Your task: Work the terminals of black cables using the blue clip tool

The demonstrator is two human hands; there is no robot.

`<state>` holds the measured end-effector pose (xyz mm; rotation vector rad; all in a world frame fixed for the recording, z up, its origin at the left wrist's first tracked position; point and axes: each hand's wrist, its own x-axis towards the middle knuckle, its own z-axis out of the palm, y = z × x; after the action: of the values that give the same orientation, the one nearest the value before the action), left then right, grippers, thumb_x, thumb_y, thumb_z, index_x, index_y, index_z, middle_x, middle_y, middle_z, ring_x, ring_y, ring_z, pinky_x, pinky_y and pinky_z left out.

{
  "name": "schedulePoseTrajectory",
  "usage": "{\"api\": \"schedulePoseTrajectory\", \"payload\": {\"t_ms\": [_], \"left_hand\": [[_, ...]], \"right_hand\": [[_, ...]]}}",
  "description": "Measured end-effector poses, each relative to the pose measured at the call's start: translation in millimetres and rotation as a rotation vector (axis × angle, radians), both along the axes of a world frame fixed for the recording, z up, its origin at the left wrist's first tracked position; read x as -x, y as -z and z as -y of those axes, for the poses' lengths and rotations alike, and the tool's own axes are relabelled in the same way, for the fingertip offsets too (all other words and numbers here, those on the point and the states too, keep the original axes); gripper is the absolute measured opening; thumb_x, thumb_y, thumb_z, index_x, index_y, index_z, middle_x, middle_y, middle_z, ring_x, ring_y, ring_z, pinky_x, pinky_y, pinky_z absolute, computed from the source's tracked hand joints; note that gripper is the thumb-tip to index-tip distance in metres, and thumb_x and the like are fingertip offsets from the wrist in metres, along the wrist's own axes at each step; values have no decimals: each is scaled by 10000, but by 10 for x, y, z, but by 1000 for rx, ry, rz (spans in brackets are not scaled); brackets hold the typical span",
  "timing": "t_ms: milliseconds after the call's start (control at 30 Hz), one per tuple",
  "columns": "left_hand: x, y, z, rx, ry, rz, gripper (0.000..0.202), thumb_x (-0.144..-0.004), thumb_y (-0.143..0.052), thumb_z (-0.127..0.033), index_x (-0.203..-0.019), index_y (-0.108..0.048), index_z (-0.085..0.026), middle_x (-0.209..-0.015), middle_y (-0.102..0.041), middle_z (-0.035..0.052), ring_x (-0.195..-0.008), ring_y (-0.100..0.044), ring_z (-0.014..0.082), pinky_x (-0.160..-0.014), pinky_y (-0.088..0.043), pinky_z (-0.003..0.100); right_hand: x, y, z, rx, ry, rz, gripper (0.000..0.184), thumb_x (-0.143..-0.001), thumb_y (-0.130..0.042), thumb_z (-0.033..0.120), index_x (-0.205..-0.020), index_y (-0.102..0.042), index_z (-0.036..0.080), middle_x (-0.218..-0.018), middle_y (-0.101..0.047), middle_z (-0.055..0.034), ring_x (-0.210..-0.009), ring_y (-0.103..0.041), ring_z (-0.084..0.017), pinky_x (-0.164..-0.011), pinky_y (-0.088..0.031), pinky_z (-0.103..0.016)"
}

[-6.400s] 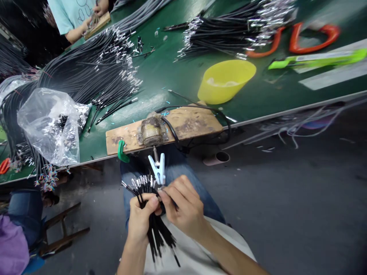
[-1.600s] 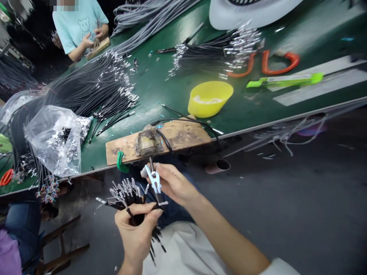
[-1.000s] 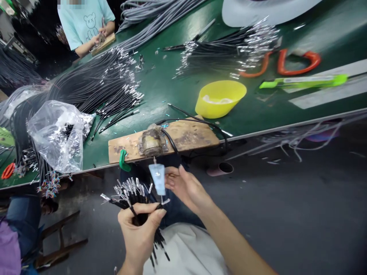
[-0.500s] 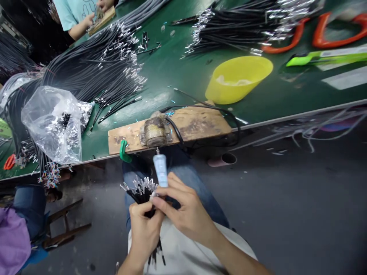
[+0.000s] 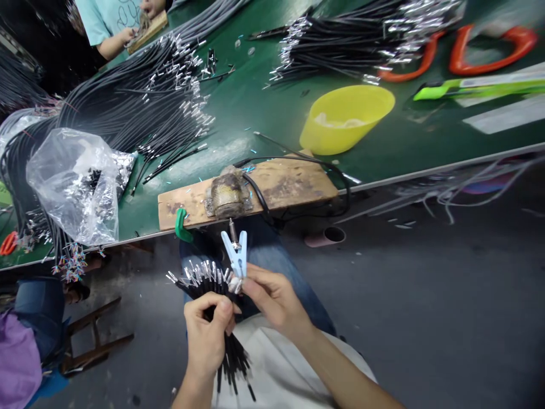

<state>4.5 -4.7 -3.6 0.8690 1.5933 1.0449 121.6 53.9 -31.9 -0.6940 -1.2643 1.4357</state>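
Observation:
My left hand (image 5: 208,335) is closed round a bundle of black cables (image 5: 236,366), whose silvery ends (image 5: 204,274) fan out above the fist. The thumb and fingers of my right hand (image 5: 272,298) pinch at a silvery cable end (image 5: 235,284) at the bundle's right side. Right above those fingertips is a light-blue clothespin (image 5: 238,255), fixed to a metal shaft (image 5: 232,227). The shaft comes out of a small, grimy motor (image 5: 227,196) mounted on a wooden board (image 5: 293,184). My fingers partly hide where the cable end meets the clothespin.
A green clamp (image 5: 182,224) grips the board at the table edge. On the green table (image 5: 238,108) lie a yellow cup (image 5: 347,122), orange-handled scissors (image 5: 489,54), cable bundles (image 5: 140,113) and a plastic bag (image 5: 76,182). A co-worker's hands (image 5: 136,28) work at the far left.
The clothespin has turned from a narrow, blurred side to showing both its arms. My left hand has shifted slightly left and the bundle has spread more. My right hand stays near the clothespin.

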Motion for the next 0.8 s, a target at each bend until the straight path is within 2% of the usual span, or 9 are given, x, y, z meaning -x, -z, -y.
{"api": "schedulePoseTrajectory", "payload": {"t_ms": [100,200,333,400,467,567,633,700,800], "left_hand": [[6,-20,-29,3,-1,-6,379,-757,-607,-441,-550,-624,-123,-401,-400,-31,-401,-317,75,-419,-238,237],[-1,-9,-40,10,12,24,387,-745,-611,-461,-533,-617,-138,-388,-390,-32,-382,-301,74,-404,-230,237],[-39,5,-35,-16,-7,24,338,-664,-692,-445,-507,-627,-152,-404,-456,-15,-389,-357,89,-409,-286,238],[-65,-2,-32,-39,-34,-8,277,-598,-756,-385,-499,-629,-159,-435,-501,-14,-423,-401,98,-440,-333,239],[-86,-6,-30,-58,-55,-31,240,-551,-793,-330,-499,-629,-163,-471,-538,-15,-456,-437,106,-468,-369,240],[-89,14,-21,-73,-47,-30,219,-610,-756,-341,-540,-662,-156,-445,-524,-17,-414,-418,97,-420,-355,233],[-71,33,-14,-75,-31,-22,239,-676,-700,-369,-583,-690,-149,-397,-489,-23,-365,-388,91,-371,-324,227],[-47,32,-18,-82,-44,-28,201,-682,-696,-340,-613,-707,-152,-418,-534,-11,-378,-439,103,-378,-355,228],[-26,-29,-66,-135,-78,-68,35,-619,-744,-208,-612,-723,-180,-549,-666,15,-510,-585,139,-519,-470,242]], "right_hand": [[-28,-12,-9,3,0,-5,273,-874,-473,361,-727,-602,171,-713,-543,-45,-652,-514,-157,-566,-417,-270],[-31,-81,-9,20,21,8,221,-824,-564,329,-673,-579,168,-664,-518,-22,-607,-493,-135,-530,-403,-244],[17,-106,30,203,-2,-68,305,-800,-581,379,-591,-497,173,-570,-443,21,-511,-438,-107,-463,-366,-228],[51,-85,67,231,24,-63,314,-813,-560,371,-581,-471,179,-554,-423,31,-483,-418,-101,-444,-352,-228],[75,-64,100,106,155,2,271,-830,-539,285,-586,-477,183,-561,-435,25,-496,-426,-110,-461,-359,-240],[75,-52,111,-280,439,140,142,-803,-525,108,-690,-551,190,-643,-508,-11,-597,-471,-147,-551,-400,-280],[50,-54,85,-438,484,167,154,-786,-520,55,-757,-575,195,-690,-532,-26,-646,-478,-158,-594,-410,-295],[15,-55,39,-355,319,104,129,-814,-523,105,-730,-571,191,-691,-523,-25,-657,-482,-154,-600,-407,-289],[-40,-47,-48,105,-145,-105,254,-827,-562,362,-660,-544,171,-645,-486,-6,-606,-470,-131,-557,-383,-265]]}}
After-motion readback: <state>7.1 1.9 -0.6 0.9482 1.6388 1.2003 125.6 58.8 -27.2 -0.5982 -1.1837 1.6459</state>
